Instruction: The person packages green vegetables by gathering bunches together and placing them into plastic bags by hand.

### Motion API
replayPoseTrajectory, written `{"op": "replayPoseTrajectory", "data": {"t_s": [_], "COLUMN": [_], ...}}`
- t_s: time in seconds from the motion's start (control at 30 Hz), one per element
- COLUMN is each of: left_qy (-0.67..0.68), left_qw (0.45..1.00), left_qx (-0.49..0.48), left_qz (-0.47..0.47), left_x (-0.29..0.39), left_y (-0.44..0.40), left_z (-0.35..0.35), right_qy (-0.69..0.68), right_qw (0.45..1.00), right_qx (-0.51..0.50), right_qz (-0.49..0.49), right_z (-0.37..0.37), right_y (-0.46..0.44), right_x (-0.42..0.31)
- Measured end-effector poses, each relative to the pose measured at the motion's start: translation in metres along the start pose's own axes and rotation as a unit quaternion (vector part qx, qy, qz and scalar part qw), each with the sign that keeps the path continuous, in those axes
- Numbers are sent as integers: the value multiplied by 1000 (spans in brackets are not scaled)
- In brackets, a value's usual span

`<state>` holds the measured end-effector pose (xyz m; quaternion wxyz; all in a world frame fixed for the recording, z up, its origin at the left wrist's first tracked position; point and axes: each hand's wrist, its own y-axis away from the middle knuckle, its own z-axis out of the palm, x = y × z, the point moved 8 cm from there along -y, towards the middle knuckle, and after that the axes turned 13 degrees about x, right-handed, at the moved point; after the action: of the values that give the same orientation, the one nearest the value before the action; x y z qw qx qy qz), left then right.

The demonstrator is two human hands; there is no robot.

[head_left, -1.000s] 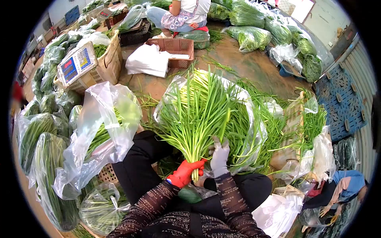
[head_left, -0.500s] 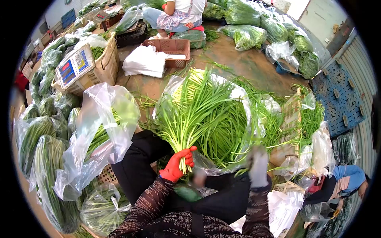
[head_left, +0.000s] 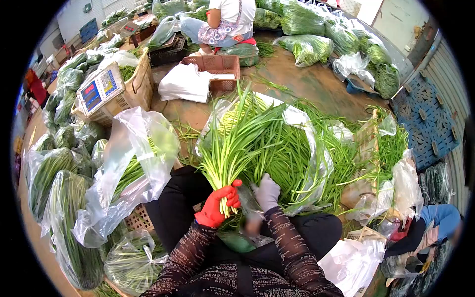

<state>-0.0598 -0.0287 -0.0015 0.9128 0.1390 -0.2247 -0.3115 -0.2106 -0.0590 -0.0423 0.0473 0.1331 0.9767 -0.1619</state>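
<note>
My left hand (head_left: 220,202), in a red glove, is closed around the lower stalks of a bunch of garlic chives (head_left: 226,161). The bunch stands tilted, its green leaves fanning up and to the right. Close beside it, my right hand (head_left: 267,192), in a pale grey glove, is at the near edge of a large heap of garlic chives (head_left: 287,156). Its fingers are bent in among the leaves, with the tips partly hidden. Clear plastic (head_left: 324,171) lines the heap, which lies in front of my crossed legs.
At left are a clear bag of greens (head_left: 143,148), long bagged vegetables (head_left: 69,227) and a scale (head_left: 100,90) by a tan crate (head_left: 141,81). A brown crate (head_left: 225,64) and white bags (head_left: 184,81) lie ahead. Another person (head_left: 230,22) sits beyond; someone else (head_left: 428,225) is at right.
My right hand has come left from beyond my right knee to the heap, beside the bunch. My left hand keeps its hold on the chives, almost in place.
</note>
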Motion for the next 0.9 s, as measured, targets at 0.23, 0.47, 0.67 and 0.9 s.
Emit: {"op": "replayPoseTrajectory", "data": {"t_s": [0.23, 0.47, 0.67, 0.9], "left_qy": [-27, -148, -227, -171], "left_qw": [991, 989, 969, 984], "left_qx": [-108, 22, 68, 39], "left_qz": [74, 4, -75, -3], "left_x": [9, -27, -54, -9], "left_y": [5, -13, -9, -2], "left_z": [16, -13, -28, -14], "right_qy": [-615, -764, -773, -646], "right_qw": [682, 470, 489, 667], "right_qx": [156, -34, 33, 128], "right_qz": [364, 440, 403, 349], "right_z": [-35, -7, -17, -45], "right_y": [9, 39, 32, -7], "right_x": [72, 43, 24, 55]}}
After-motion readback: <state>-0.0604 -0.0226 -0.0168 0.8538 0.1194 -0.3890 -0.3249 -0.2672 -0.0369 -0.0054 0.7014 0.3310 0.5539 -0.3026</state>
